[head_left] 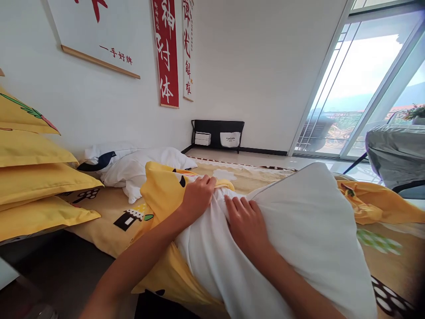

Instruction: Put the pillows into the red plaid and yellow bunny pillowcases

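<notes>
A plump white pillow (308, 221) lies in front of me, its left part inside a yellow pillowcase (162, 199) with dark printed shapes. My left hand (199, 195) is closed on the rolled edge of the pillowcase where it meets the white fabric. Beside it, my right hand (247, 221) has its fingers curled into the white pillow, bunching the cloth into folds. The two hands are a short distance apart. The pillow's right corner sticks up, outside the yellow cloth.
Several yellow pillows (43, 181) are stacked at the left. White bedding (146, 164) lies behind on the patterned tan bedspread (99, 221). More yellow cloth (388, 204) is at the right, near a grey covered chair (398, 150). A black rack (215, 128) stands against the wall.
</notes>
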{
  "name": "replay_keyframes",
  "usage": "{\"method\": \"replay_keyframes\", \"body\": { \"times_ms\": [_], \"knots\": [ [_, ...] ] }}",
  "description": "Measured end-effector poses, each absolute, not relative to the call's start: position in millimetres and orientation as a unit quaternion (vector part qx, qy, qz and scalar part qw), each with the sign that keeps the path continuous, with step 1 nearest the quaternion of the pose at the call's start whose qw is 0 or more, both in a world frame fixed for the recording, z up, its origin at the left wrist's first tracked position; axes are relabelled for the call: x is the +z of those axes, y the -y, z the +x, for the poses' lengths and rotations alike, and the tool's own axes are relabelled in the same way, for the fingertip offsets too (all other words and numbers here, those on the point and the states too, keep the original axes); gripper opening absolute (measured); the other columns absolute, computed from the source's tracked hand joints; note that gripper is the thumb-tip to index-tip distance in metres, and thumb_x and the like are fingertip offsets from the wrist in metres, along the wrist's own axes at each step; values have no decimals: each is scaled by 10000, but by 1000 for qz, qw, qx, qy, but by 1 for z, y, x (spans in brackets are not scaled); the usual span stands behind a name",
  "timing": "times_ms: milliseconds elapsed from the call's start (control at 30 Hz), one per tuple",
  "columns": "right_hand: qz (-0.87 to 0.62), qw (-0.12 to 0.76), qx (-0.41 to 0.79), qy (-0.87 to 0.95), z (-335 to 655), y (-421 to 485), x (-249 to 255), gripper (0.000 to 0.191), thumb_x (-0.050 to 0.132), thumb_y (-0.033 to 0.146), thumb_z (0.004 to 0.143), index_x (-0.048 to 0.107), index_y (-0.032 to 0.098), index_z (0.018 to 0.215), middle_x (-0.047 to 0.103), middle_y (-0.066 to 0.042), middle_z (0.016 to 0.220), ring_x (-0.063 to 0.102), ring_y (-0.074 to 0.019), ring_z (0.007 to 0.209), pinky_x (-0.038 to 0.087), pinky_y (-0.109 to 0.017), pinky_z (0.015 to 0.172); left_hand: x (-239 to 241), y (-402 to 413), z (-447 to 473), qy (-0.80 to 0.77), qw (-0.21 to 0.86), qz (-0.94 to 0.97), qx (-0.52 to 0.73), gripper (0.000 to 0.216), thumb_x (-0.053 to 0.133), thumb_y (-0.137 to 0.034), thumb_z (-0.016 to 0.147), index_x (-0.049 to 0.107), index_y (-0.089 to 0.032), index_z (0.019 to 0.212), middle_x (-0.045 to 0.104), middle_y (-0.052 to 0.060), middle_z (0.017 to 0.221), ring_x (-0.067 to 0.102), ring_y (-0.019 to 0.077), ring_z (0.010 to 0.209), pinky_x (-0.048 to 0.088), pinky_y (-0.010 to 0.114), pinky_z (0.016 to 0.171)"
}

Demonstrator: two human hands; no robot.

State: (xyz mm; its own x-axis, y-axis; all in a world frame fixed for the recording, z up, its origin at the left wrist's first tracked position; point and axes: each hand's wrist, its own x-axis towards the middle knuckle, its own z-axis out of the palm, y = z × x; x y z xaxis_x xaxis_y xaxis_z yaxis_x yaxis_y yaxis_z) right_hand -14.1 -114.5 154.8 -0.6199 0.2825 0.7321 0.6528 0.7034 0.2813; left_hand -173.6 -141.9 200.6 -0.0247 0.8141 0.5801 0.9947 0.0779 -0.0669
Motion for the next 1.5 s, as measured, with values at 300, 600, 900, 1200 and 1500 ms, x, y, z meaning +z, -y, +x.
{"method": "replay_keyframes", "body": {
  "times_ms": [300,600,900,1200,1500],
  "knots": [
    [-163,541,-400,721,-41,105,183,310,418,48,845,638,189,678,587,-68,634,483,-212,700,342,-348,662,257,139,-108,502,146,-701,-486,171,565,-207,830,451,-201,703,529,-38,652,462,118,593,371,239,585],
    [-142,350,-288,880,17,107,163,315,517,291,899,606,123,1151,635,-145,1134,539,-263,1018,398,-381,845,174,165,-175,547,58,-726,-412,40,493,-206,827,470,-210,860,617,1,769,581,161,664,423,256,619],
    [-268,336,-340,836,52,88,203,672,537,605,850,516,128,1322,601,-198,1214,547,-330,1069,293,-469,945,153,172,-184,494,130,-724,-463,66,436,-183,827,487,-207,861,571,-20,664,561,138,575,412,236,592],
    [-195,275,-372,865,11,96,175,265,631,329,824,666,127,992,650,-104,860,519,-238,789,310,-371,723,213,146,-140,696,200,-638,-263,232,423,-307,878,582,-144,920,673,119,884,647,260,869,476,326,704],
    [-136,315,-372,862,13,75,156,195,528,140,843,667,162,978,661,-95,861,537,-237,807,354,-363,753,242,98,-107,697,130,-680,-184,298,457,-135,836,530,-157,1125,685,110,924,675,255,873,494,321,689]
  ]
}}
